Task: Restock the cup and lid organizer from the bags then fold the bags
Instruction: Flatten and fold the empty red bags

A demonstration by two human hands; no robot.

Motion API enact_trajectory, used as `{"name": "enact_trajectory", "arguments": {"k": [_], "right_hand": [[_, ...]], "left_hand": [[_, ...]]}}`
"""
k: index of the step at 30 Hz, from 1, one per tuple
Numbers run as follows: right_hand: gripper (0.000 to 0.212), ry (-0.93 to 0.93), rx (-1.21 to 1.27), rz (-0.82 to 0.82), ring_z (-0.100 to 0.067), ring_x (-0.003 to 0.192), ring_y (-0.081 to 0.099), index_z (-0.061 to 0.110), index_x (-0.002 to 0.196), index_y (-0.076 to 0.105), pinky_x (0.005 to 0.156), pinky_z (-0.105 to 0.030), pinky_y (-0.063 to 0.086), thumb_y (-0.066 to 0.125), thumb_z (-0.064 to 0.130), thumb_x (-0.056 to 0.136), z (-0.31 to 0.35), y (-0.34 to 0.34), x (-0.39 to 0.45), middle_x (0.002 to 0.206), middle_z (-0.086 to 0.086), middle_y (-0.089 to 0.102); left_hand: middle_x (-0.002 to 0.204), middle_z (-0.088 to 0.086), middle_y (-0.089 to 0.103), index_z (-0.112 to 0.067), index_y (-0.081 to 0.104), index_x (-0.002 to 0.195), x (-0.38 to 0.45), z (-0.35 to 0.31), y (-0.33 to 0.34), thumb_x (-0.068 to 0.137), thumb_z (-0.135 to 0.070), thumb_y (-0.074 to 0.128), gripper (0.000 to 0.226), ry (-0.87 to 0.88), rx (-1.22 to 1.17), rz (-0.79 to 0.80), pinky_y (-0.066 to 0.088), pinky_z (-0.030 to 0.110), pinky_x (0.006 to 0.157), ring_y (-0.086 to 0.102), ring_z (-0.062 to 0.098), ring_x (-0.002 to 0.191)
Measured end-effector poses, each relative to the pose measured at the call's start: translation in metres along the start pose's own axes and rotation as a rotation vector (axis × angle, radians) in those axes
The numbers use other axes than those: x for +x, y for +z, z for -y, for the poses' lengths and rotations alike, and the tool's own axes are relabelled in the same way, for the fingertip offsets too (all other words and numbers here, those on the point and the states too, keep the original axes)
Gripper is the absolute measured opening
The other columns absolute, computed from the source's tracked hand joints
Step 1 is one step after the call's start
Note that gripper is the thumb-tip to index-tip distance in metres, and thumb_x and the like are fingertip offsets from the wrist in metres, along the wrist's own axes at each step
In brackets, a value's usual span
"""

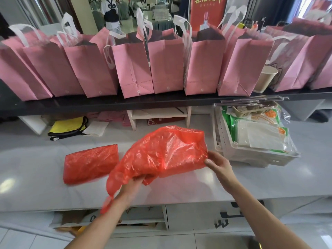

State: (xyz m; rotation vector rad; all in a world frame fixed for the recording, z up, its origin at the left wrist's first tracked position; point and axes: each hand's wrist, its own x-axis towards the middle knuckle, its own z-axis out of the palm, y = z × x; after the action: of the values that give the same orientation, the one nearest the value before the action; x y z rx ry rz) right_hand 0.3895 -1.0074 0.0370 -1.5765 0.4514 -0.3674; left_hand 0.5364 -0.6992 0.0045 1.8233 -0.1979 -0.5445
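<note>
A: Where is the bag being worked on?

B: A loose red plastic bag [165, 153] is being held up just above the white counter [197, 187], at the centre of the frame. Its lower left edge is being gripped by the left hand [133, 186], fingers curled into the plastic; its right edge is being pinched by the right hand [218, 165] between thumb and fingers. One handle is dangling blurred past the left wrist.

A: And the other bag?

B: A second red bag [90, 163], already flattened into a rectangle, is lying on the counter just left of centre, touching or nearly touching the held one.

A: Which step is being done, then?

B: Judging from that, the folding stage is being carried out; the restocking is probably finished, though the white organizer [251, 153] at centre right is being shown only with packets in it, and no cups can be made out inside.

A: What is being called for next?

B: The bag is likely to need spreading flat on the counter, with air being pressed out, before it is doubled over. Thin plastic is apt to slip and spring back.

A: Further out?

B: A row of pink tote bags [133, 67] is standing on the dark shelf [161, 102] across the upper frame.
</note>
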Motion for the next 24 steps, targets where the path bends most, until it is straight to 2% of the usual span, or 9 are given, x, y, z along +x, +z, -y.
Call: {"name": "enact_trajectory", "arguments": {"k": [1, 3, 6, 8, 10, 11, 15, 20, 24], "right_hand": [[0.049, 0.013, -0.003, 0.018, -0.018, 0.107, 0.074, 0.014, 0.122, 0.070, 0.097, -0.035, 0.056, 0.085, 0.040, 0.083, 0.000, 0.001, 0.000, 0.112, -0.001, 0.079], [0.031, 0.026, -0.033, 0.026, -0.022, 0.103, 0.075, 0.012, 0.115, 0.073, 0.099, -0.041, 0.056, 0.079, 0.030, 0.090, 0.000, 0.003, 0.002, 0.105, -0.004, 0.080], [0.018, 0.012, -0.110, -0.045, -0.024, 0.091, 0.074, 0.011, 0.102, 0.073, 0.090, -0.043, 0.057, 0.071, 0.028, 0.099, -0.001, 0.005, 0.007, 0.094, -0.005, 0.078], [0.021, -0.014, -0.131, -0.117, -0.021, 0.082, 0.068, 0.013, 0.096, 0.070, 0.081, -0.043, 0.054, 0.068, 0.033, 0.101, -0.001, 0.005, 0.011, 0.089, -0.005, 0.075], [0.020, -0.036, -0.114, -0.167, -0.015, 0.081, 0.066, 0.012, 0.097, 0.068, 0.079, -0.038, 0.053, 0.065, 0.031, 0.103, 0.003, 0.006, 0.014, 0.090, -0.008, 0.073], [0.018, -0.041, -0.109, -0.184, -0.013, 0.080, 0.066, 0.011, 0.098, 0.067, 0.078, -0.036, 0.053, 0.063, 0.028, 0.104, 0.007, 0.006, 0.016, 0.089, -0.008, 0.073], [0.023, -0.062, -0.146, -0.287, -0.014, 0.070, 0.061, 0.009, 0.092, 0.064, 0.067, -0.038, 0.051, 0.063, 0.028, 0.104, 0.030, 0.004, 0.033, 0.080, -0.010, 0.070], [0.024, -0.085, -0.195, -0.333, -0.016, 0.070, 0.058, 0.016, 0.089, 0.067, 0.065, -0.035, 0.048, 0.061, 0.033, 0.104, 0.060, -0.003, 0.059, 0.078, -0.005, 0.066], [0.042, -0.058, -0.219, -0.362, -0.016, 0.071, 0.050, 0.008, 0.083, 0.065, 0.062, -0.034, 0.039, 0.048, 0.037, 0.109, 0.075, -0.003, 0.071, 0.073, -0.001, 0.055]], "left_hand": [[0.119, -0.001, 0.074, -0.025, 0.066, 0.127, 0.000, -0.005, -0.002, 0.086, -0.063, 0.069, 0.056, 0.007, -0.025, -0.013, 0.051, 0.043, 0.105, 0.067, 0.019, 0.115], [0.113, 0.006, 0.076, -0.019, 0.067, 0.122, 0.001, -0.012, -0.003, 0.096, -0.039, 0.067, 0.033, 0.018, -0.064, -0.050, 0.056, 0.049, 0.099, 0.071, 0.026, 0.109], [0.110, 0.009, 0.077, -0.017, 0.068, 0.117, 0.003, -0.019, -0.005, 0.100, -0.024, 0.064, 0.019, 0.023, -0.119, -0.063, 0.057, 0.053, 0.096, 0.072, 0.030, 0.106], [0.112, 0.003, 0.077, -0.018, 0.067, 0.121, 0.003, -0.019, -0.008, 0.100, -0.024, 0.064, 0.022, 0.040, -0.124, -0.068, 0.057, 0.044, 0.096, 0.072, 0.021, 0.107], [0.112, -0.004, 0.077, -0.022, 0.066, 0.121, 0.003, -0.023, -0.011, 0.100, -0.022, 0.064, 0.020, 0.063, -0.116, -0.089, 0.053, 0.030, 0.095, 0.071, 0.011, 0.106], [0.110, -0.005, 0.077, -0.022, 0.067, 0.119, 0.005, -0.025, -0.014, 0.100, -0.021, 0.065, 0.019, 0.063, -0.115, -0.103, 0.052, 0.028, 0.095, 0.072, 0.010, 0.104], [0.105, 0.005, 0.079, -0.012, 0.071, 0.114, 0.018, -0.038, -0.023, 0.099, -0.022, 0.066, 0.019, 0.051, -0.179, -0.175, 0.056, 0.045, 0.097, 0.074, 0.026, 0.101], [0.094, 0.000, 0.078, -0.014, 0.073, 0.100, 0.033, -0.072, -0.030, 0.101, -0.031, 0.064, 0.020, 0.100, -0.252, -0.266, 0.056, 0.037, 0.084, 0.071, 0.021, 0.091], [0.088, 0.003, 0.075, -0.014, 0.071, 0.093, 0.038, -0.098, -0.034, 0.102, -0.044, 0.059, 0.034, 0.086, -0.315, -0.357, 0.057, 0.037, 0.078, 0.069, 0.020, 0.081]]}}
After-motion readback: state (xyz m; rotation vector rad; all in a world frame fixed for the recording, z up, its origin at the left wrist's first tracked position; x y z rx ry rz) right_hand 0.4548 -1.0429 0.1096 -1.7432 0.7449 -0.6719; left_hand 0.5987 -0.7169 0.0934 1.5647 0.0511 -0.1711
